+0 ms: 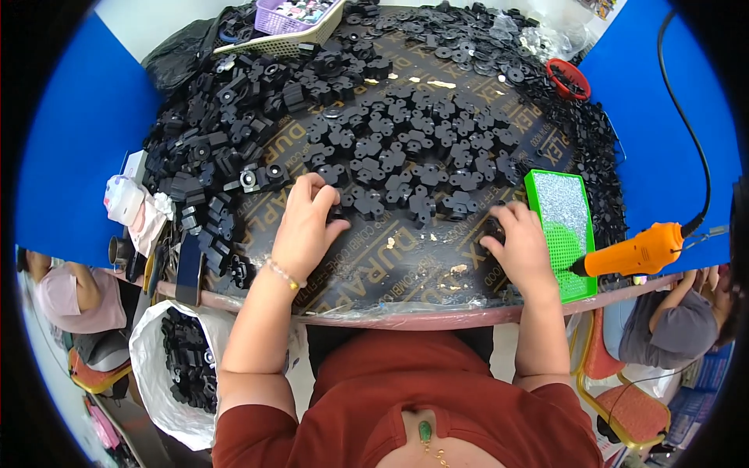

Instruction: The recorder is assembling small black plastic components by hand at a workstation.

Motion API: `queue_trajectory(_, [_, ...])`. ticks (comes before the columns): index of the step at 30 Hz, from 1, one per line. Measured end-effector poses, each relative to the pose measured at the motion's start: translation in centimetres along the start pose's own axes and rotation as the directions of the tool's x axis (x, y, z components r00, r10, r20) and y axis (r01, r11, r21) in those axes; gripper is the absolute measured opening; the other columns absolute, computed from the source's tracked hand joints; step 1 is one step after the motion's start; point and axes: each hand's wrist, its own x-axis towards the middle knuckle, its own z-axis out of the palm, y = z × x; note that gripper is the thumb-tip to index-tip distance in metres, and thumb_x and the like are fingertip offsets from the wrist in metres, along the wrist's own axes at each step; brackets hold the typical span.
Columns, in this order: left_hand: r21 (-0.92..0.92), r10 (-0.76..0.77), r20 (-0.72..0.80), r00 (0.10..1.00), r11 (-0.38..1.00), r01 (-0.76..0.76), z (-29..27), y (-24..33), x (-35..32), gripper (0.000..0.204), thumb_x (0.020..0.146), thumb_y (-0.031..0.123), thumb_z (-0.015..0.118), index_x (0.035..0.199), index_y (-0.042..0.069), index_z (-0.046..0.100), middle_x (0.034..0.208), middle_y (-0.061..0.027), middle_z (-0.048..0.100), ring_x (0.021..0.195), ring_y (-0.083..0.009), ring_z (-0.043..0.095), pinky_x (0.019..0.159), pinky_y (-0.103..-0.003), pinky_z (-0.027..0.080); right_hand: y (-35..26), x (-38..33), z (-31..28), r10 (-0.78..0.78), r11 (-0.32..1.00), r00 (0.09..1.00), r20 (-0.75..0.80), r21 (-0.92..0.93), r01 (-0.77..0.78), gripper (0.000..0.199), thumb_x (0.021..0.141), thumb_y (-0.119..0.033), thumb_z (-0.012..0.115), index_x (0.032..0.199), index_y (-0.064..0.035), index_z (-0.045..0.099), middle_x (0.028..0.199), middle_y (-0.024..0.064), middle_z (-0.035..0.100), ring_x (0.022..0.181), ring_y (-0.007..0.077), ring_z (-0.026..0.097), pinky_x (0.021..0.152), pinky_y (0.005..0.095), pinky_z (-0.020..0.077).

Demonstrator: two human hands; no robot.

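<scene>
In the middle of the table lie many flat black plastic parts with rounded lobes and small holes (421, 140), set close together. At their near left edge is my left hand (306, 222), fingers curled, a black plastic part (336, 211) partly showing between thumb and forefinger. My right hand (519, 246) is bent around another black plastic part (493, 228) at the near right; the fingers hide much of it. Just right of that hand stands a green tray (577, 290) of small silvery pieces, likely screws. An orange electric screwdriver (636, 249) hangs with its tip over the tray.
Bulky black parts (226, 101) are heaped at the left, black discs (460, 51) at the far side. A red bowl (568, 80) sits far right; a purple basket (290, 17) is far left. Blue panels (86, 148) flank the table. A white sack (152, 366) holds black parts.
</scene>
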Motion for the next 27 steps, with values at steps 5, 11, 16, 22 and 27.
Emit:
queue_trajectory(5, [0.478,0.07,-0.128,0.989,0.878,0.0,-3.6,-2.8,2.6,0.041,0.072,0.008,0.074,0.111,0.006,0.061,0.14,-0.0177,0.047,0.121,-0.0353,0.051,0.101,-0.044,0.043,1.1,-1.1,0.3,0.014,1.0,0.995,0.098,-0.001,-0.014,0.039,0.071,-0.008,0.078,0.108,-0.0064,0.064,0.103,0.0116,0.062,0.1,0.0328,0.057,0.091,0.0422,0.047])
queue_trajectory(11, [0.593,-0.051,-0.108,0.993,0.798,0.105,-4.1,-5.4,2.8,0.054,0.071,0.004,0.076,0.123,0.008,0.061,0.113,-0.009,0.064,0.11,-0.0277,0.058,0.094,-0.041,0.044,2.1,-1.2,0.0,-0.088,0.995,0.994,-0.069,0.044,0.091,0.018,0.073,-0.004,0.072,0.09,-0.006,0.066,0.093,0.0102,0.065,0.094,0.0318,0.059,0.085,0.0422,0.0454])
queue_trajectory(16, [-0.772,-0.222,-0.16,0.962,0.636,0.018,-3.6,1.2,3.2,0.052,0.092,0.004,0.062,0.142,0.0,0.045,0.124,-0.0104,0.058,0.106,-0.0194,0.062,0.087,-0.029,0.052,2.9,-0.9,-0.8,0.078,0.862,0.969,-0.233,0.504,0.052,0.005,0.079,-0.004,0.07,0.082,-0.0031,0.067,0.089,0.0077,0.069,0.091,0.027,0.063,0.08,0.0361,0.049])
queue_trajectory(22, [-0.766,0.156,0.409,0.899,-0.477,0.431,1.6,7.1,3.0,0.057,0.095,0.027,0.061,0.142,0.004,0.039,0.129,-0.0231,0.054,0.112,-0.0368,0.06,0.081,-0.038,0.059,1.7,-0.4,-1.4,0.204,0.204,0.974,0.101,0.968,-0.143,0.009,0.092,-0.004,0.06,0.099,-0.0072,0.056,0.097,0.0094,0.072,0.067,0.0038,0.054,0.06,0.0186,0.043])
queue_trajectory(27, [-0.797,0.153,0.505,0.849,-0.293,0.528,6.5,7.6,2.0,0.044,0.093,0.012,0.063,0.134,0.011,0.047,0.122,-0.0103,0.058,0.11,-0.0251,0.063,0.074,-0.031,0.055,-0.7,-0.3,-1.1,0.192,-0.048,0.978,0.085,0.996,-0.077,0.017,0.09,0.002,0.056,0.105,-0.0064,0.054,0.099,0.0109,0.068,0.064,0.0074,0.054,0.059,0.0217,0.0455])
